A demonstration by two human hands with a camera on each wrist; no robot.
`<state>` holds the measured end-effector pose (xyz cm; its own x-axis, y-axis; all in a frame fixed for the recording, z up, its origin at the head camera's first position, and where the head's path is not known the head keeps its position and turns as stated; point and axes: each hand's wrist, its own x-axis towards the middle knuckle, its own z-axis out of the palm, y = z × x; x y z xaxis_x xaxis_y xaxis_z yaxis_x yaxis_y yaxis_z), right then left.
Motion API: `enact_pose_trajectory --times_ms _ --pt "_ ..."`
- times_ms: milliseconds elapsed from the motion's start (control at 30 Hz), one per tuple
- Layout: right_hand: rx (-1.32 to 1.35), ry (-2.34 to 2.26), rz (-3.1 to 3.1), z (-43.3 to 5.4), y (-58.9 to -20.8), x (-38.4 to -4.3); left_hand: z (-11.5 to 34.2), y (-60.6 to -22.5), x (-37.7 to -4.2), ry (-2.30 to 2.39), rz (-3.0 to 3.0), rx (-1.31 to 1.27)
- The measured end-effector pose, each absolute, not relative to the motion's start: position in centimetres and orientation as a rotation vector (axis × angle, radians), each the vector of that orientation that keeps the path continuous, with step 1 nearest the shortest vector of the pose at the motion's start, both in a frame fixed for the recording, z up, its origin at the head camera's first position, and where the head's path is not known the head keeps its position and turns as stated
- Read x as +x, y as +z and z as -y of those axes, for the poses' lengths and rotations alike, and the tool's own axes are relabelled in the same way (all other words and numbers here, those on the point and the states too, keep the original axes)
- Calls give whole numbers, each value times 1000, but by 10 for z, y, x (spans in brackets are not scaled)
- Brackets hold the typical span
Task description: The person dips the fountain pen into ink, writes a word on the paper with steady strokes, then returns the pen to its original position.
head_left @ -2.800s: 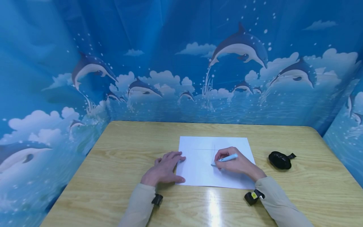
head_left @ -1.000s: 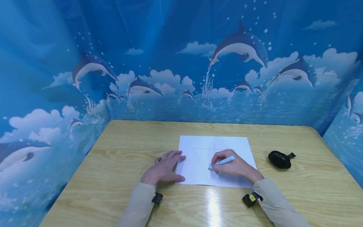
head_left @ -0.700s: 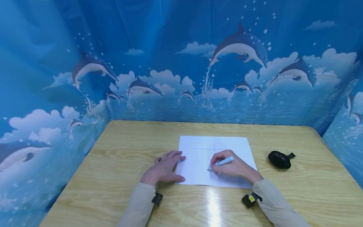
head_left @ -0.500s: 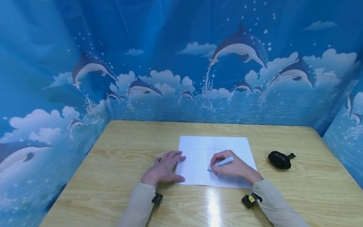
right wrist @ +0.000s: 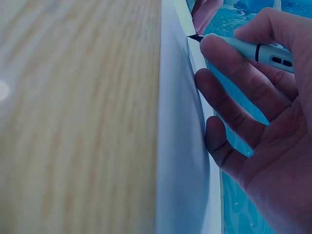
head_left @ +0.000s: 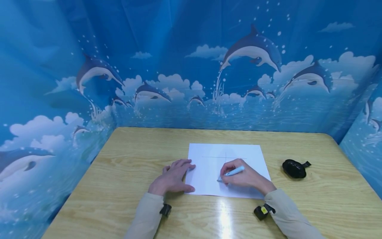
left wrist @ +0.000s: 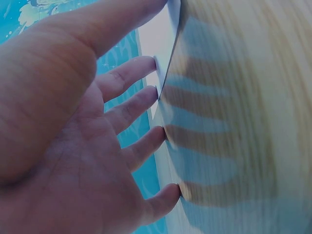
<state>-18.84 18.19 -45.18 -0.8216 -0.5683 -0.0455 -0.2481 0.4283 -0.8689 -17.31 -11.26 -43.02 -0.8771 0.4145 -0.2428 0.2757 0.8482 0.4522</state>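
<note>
A sheet of white paper (head_left: 204,182) lies on the table, bearing a thin horizontal line and a vertical line that crosses it and runs down toward my right hand. My right hand (head_left: 243,176) pinches a light blue fountain pen (head_left: 235,171), its tip at the paper left of the fingers. In the right wrist view the pen's dark nib (right wrist: 196,37) meets the sheet, the other fingers resting near it. My left hand (head_left: 173,179) is spread at the sheet's left edge. In the left wrist view its fingers (left wrist: 139,107) are extended, some touching paper and some the table.
The wood-grain table (head_left: 125,166) reaches back to a blue dolphin-print curtain (head_left: 179,66). A glossy black oval object (head_left: 294,168) with a small tab lies right of the paper. Small black wrist cameras sit at both cuffs.
My right hand, still pinching the fountain pen, has slid left and toward me across the paper, slowing lately. More of the horizontal line's right end now shows. My left hand stays put.
</note>
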Motion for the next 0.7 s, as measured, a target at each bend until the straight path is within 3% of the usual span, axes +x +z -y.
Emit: enact_pose_trajectory --times_ms 700 --pt "-690 -1340 -2339 -171 -450 -183 113 -432 -174 577 -2685 518"
